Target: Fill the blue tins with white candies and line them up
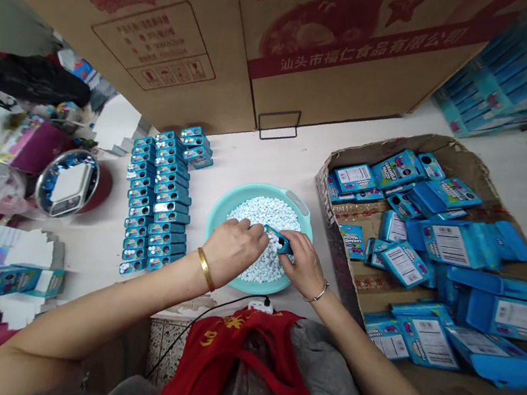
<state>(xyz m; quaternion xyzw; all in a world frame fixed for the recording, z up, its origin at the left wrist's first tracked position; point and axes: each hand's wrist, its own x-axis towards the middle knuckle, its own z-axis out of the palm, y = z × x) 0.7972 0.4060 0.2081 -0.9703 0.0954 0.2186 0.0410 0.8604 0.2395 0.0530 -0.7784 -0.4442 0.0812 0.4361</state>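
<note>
A round turquoise basin (215,207) full of small white candies (266,211) stands on the table before me. Over it, my right hand (303,266) grips a small blue candy box (283,244) with a dark round hole in its face. My left hand (234,249), fingers curled in a pinch, meets the left end of that box, where some white candies show. Whatever the left fingertips hold is hidden. Left of the basin, small blue boxes (173,198) stand in packed columns, several with white candies at their openings.
On the right, a cut-down carton (359,284) holds many blue boxes (449,244). Large cardboard cartons (169,31) wall off the back. A metal pot (91,188) carrying a white scale-like device stands at left. A black cable (208,301) crosses the front edge.
</note>
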